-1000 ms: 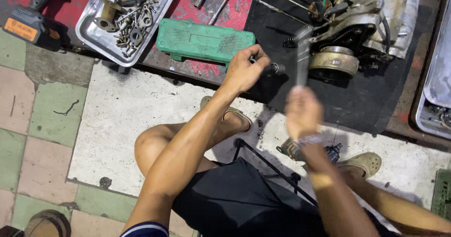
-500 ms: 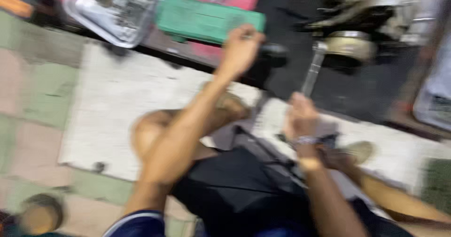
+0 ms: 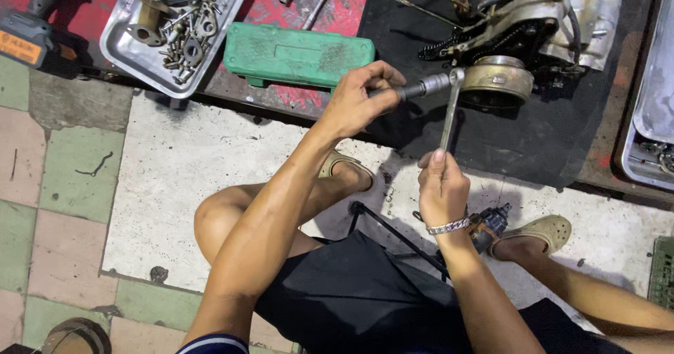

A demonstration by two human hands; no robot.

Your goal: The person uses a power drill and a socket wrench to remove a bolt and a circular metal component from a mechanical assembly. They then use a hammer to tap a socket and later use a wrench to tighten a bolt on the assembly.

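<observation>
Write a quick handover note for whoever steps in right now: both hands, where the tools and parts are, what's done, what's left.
Left hand: grips a socket extension level.
Right hand: holds the ratchet handle, its head on that extension's end.
Engine part lies on the black mat, round drum facing the tool.
Done: bolts sit in the metal tray; green tool case closed.
Left: tool not yet on the engine.

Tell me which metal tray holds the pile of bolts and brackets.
The steel tray at upper left, beside the green plastic case. The other tray at the right edge is cut off by the frame, showing only a few small parts at its lower end.
</observation>
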